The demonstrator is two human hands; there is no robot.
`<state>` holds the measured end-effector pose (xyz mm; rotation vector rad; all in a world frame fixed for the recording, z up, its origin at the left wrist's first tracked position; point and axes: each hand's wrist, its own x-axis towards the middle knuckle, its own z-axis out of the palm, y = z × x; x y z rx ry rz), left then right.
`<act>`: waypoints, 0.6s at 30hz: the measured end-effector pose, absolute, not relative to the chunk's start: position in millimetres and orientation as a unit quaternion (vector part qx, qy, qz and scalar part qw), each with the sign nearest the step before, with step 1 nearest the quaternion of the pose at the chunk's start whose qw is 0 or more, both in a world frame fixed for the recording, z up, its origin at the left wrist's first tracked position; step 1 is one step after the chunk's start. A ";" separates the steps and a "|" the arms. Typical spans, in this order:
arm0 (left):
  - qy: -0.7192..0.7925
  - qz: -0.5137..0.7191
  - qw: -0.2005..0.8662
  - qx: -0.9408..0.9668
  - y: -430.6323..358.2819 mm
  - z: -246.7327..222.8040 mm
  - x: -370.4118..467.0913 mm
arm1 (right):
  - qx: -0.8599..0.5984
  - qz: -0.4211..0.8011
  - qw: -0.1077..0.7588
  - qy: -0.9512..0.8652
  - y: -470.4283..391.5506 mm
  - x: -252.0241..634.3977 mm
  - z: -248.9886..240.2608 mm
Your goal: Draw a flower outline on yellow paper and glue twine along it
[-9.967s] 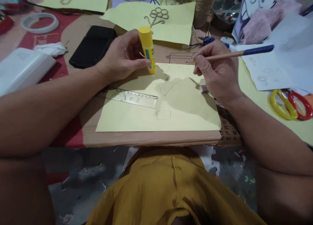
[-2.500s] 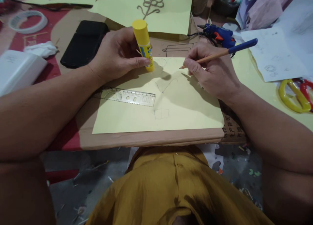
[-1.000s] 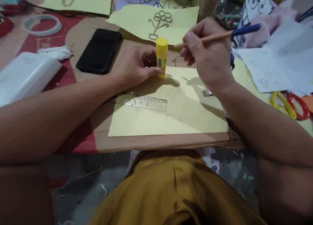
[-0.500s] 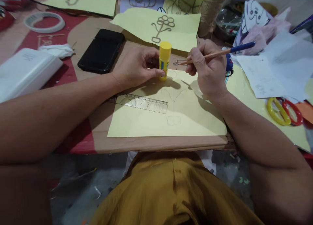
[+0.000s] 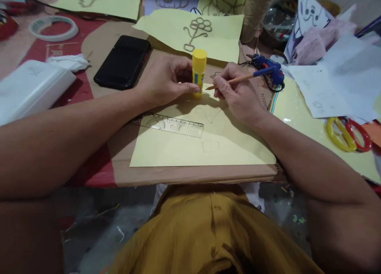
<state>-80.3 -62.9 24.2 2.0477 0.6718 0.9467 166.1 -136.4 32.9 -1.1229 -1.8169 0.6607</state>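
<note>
My left hand (image 5: 172,79) is closed around the lower part of a yellow glue stick (image 5: 199,69), which stands upright on a yellow sheet of paper (image 5: 166,153). In my right hand (image 5: 235,87) is a pencil (image 5: 242,79) with a blue end, its tip just right of the glue stick. Whether the tip touches the paper I cannot tell. Faint pencil lines show on the sheet: curved strokes and a small box. A clear ruler (image 5: 175,125) lies across the sheet's left part, below my left hand.
A black phone (image 5: 123,62), a tape roll (image 5: 53,28) and a white case (image 5: 32,87) lie left. Behind is a yellow sheet with a flower drawing (image 5: 196,34). On the right are a blue glue gun (image 5: 268,66), scissors (image 5: 348,134) and loose papers (image 5: 336,87).
My right hand has moved left and slightly down with the pencil, bringing its tip close to the glue stick. The glue gun behind it now shows more. My left hand stays in place.
</note>
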 end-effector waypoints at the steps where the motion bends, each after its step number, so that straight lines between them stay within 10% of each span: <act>1: 0.270 0.370 0.378 0.805 -63.4 24.4 -81.0 | -0.456 0.267 0.427 -0.733 -136.3 166.5 32.7; 18: 0.251 0.379 0.399 0.797 -59.4 20.0 -80.0 | -0.449 0.202 0.386 -0.780 -136.9 159.2 33.7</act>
